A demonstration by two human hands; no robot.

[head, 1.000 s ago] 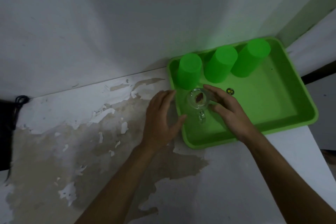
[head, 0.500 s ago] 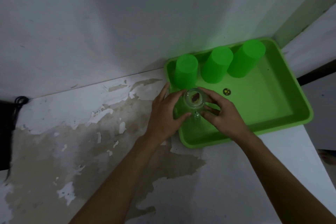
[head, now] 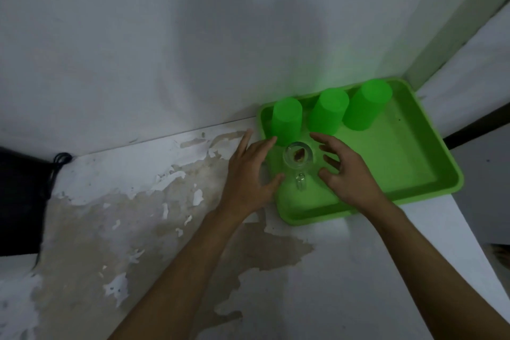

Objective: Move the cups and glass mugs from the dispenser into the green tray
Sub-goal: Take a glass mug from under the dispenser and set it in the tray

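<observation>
A green tray [head: 419, 163] lies on the table against the wall at the right. Three green cups stand upside down along its far side: left cup [head: 285, 120], middle cup [head: 328, 110], right cup [head: 367, 103]. A clear glass mug [head: 298, 159] stands in the tray's near left part, handle toward me. My left hand [head: 248, 176] is open just left of the mug, over the tray's left rim. My right hand [head: 347, 171] is open just right of it, fingers spread. Neither hand touches the mug. The dispenser is out of view.
The white table top [head: 138, 201] has peeling paint and brown stains. A dark object with a black cable [head: 59, 159] sits at the left edge. A white wall [head: 193, 50] rises right behind the tray. The table's right edge runs just past the tray.
Both hands held the glass mug half a second ago. They have let go and spread apart to either side, and the mug now stands free in the tray.
</observation>
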